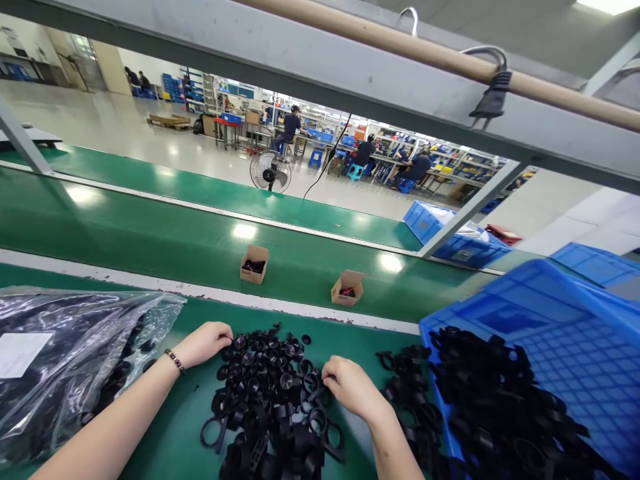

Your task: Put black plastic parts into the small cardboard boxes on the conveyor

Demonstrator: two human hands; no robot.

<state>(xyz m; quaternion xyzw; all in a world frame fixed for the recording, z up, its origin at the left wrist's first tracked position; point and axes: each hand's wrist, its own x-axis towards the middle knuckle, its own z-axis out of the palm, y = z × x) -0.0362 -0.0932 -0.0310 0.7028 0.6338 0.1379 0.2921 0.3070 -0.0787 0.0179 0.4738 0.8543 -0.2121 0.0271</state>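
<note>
A heap of small black plastic parts (270, 387), round caps mixed with ring-shaped pieces, lies on the green bench between my hands. My left hand (213, 341), with a beaded bracelet at the wrist, is at the heap's upper left edge. Its fingers are pinched together, and whatever may be in them is hidden. At the heap's right side, my right hand (350, 385) has its thumb and fingers curled in beside several black ring parts (316, 420). I cannot make out what is between those fingertips.
On the left lies a clear plastic bag (60, 360) of black parts. A tilted blue crate (550, 320) on the right spills black parts (410, 393) onto the bench. Two small cardboard boxes (255, 273) stand beyond the white strip. A metal frame (320, 50) crosses overhead.
</note>
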